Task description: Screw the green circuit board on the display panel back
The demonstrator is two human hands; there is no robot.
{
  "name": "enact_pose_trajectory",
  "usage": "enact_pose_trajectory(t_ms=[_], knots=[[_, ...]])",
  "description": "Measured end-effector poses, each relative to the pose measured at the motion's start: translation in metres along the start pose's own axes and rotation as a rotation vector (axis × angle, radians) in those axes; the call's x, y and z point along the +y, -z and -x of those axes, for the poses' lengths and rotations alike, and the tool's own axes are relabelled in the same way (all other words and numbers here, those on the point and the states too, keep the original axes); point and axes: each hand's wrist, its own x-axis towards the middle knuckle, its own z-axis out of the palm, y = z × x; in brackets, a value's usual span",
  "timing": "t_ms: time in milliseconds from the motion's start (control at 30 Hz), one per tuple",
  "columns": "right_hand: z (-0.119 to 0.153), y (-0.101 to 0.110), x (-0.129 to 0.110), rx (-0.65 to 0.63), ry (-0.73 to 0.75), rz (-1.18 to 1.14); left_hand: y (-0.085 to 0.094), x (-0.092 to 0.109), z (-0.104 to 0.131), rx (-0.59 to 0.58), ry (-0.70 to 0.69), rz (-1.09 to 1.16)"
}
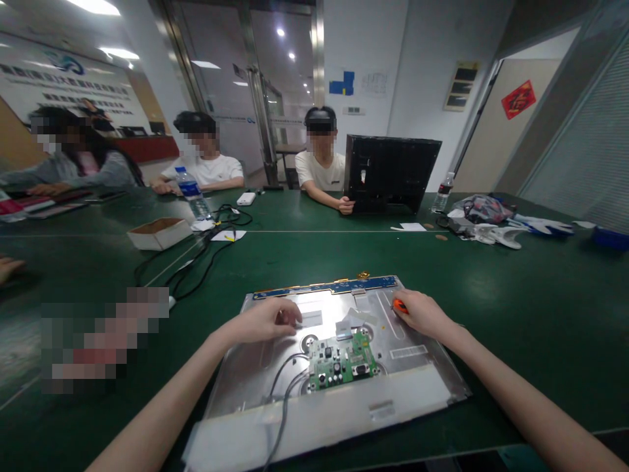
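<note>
A metal display panel point(246, 387) lies flat on the green table before me, its back facing up. On it sits a green circuit board point(344, 359) with dark cables at its left side. A blue strip board point(344, 286) runs along the panel's far edge. My left hand point(278, 318) is over the panel's upper left part, fingers curled, and whatever lies between them is hidden. Near the upper right edge, my right hand point(417, 313) is closed around an orange-handled tool point(400, 305), whose tip is too small to make out.
Beyond the panel are a white box point(160, 234), black cables point(206, 262), and a water bottle point(192, 193). A person holds a black monitor point(392, 174) upright. Gloves point(496, 234) and a bottle point(443, 193) lie and stand at right. Two more people sit at left.
</note>
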Motion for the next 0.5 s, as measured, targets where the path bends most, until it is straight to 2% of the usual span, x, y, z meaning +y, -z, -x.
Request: enact_pose_trajectory(t_ms=[167, 500], knots=[[-0.002, 0.001, -0.004, -0.004, 0.025, 0.015, -0.008, -0.004, 0.003, 0.030, 0.009, -0.021], [0.003, 0.002, -0.012, -0.015, 0.128, -0.012, -0.021, -0.008, 0.001, 0.141, -0.077, -0.083]])
